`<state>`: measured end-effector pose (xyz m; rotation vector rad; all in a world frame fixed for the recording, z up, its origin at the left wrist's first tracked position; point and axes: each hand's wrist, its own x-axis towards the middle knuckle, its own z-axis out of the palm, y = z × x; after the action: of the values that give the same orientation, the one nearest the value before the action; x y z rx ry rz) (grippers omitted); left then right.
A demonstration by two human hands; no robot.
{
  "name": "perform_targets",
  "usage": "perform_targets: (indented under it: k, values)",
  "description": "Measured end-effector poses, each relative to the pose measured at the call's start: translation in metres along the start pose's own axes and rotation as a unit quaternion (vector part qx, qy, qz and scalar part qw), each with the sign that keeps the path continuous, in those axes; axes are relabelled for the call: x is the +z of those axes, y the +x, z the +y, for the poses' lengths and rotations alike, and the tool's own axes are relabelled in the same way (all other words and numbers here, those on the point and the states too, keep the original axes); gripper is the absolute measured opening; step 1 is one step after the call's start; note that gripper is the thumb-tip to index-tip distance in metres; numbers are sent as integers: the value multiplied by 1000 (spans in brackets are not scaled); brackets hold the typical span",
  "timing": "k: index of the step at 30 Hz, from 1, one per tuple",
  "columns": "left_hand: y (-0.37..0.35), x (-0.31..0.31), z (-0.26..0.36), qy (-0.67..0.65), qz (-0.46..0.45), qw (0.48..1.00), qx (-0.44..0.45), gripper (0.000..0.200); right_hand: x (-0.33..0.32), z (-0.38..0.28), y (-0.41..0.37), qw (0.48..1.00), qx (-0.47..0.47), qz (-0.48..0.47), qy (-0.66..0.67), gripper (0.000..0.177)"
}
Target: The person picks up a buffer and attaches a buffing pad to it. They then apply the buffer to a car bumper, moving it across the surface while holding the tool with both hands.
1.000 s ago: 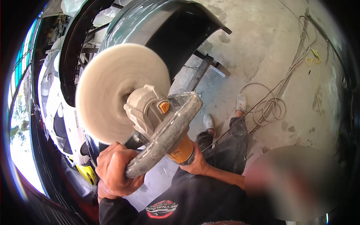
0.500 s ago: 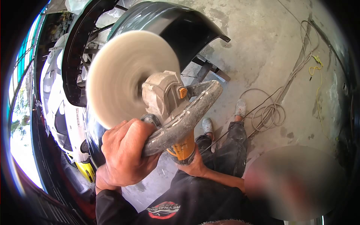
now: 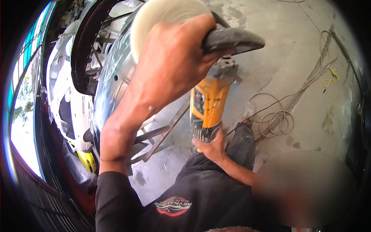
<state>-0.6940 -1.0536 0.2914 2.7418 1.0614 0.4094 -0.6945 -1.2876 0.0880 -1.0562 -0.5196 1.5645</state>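
Head camera, looking down over my chest, shows both my hands on one power polisher (image 3: 210,102). My left hand (image 3: 174,50) is closed in a fist around its dark loop handle (image 3: 239,40), knuckles up and the back of the hand toward the camera, with my forearm stretched up from a black sleeve (image 3: 118,201). My right hand (image 3: 213,148) is curled around the rear end of the yellow body, thumb laid across the near side; the undersides of those fingers are hidden from me.

The polisher hangs upright in the view, yellow body below the handle, in front of my legs. Its round cream pad (image 3: 154,17) is at the top, smeared by blur and partly covered by my left hand. Behind the pad lies a glossy dark curved panel (image 3: 106,87); from this angle I can't fairly say whether the two touch. Under the panel stands a metal stand (image 3: 160,133) on the concrete floor (image 3: 278,65), and a looped brown cord (image 3: 284,121) lies to the right, near my shoe (image 3: 249,109).
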Motion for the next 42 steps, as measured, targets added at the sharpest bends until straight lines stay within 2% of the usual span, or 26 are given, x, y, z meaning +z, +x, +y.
perform_targets:
  k: [2, 4, 6, 10, 14, 16, 18, 19, 22, 25, 31, 37, 42]
  values:
    - [5, 5, -9, -6, 11, 1000, 11, 28, 1, -4, 5, 997, 53, -4, 55, 77]
    - [-5, 19, -29, -99, -11, 995, -17, 33, 4, 1, 0, 998, 39, -6, 48, 78]
    - [-12, -6, -10, -3, 9, 1000, 14, 29, 10, 6, -4, 999, 28, -3, 21, 78]
    - [-54, -28, -9, 5, 3, 1000, 3, 30, 37, 19, -21, 999, -35, 9, -18, 86]
    - [-105, -57, -7, 14, -44, 999, -23, 27, 61, 59, -41, 999, -34, -13, -12, 95]
    - [-133, -71, -8, 35, -76, 996, -39, 29, 73, 70, -50, 998, -46, -33, -14, 90]
    - [-156, -82, -9, 30, -87, 996, 1, 31, 80, 97, -61, 997, -45, -55, -8, 92]
    - [-166, -85, -9, 34, -87, 996, 10, 33, 81, 112, -66, 997, -35, -69, -23, 105]
    - [-195, -97, -4, 9, -99, 995, -12, 32, 86, 123, -76, 991, -45, -92, -80, 106]
    - [-214, -104, -1, 24, -92, 995, -22, 33, 92, 128, -83, 993, -18, -117, -21, 104]
    - [-207, -97, 4, 40, -96, 994, -27, 29, 93, 152, -87, 987, 18, -160, 24, 103]
    - [-174, -72, 6, 47, -104, 993, -22, 31, 88, 119, -82, 996, 3, -55, 68, 93]
    - [-177, -81, 14, 63, -123, 990, -33, 31, 84, 117, -85, 996, 0, -70, 50, 91]
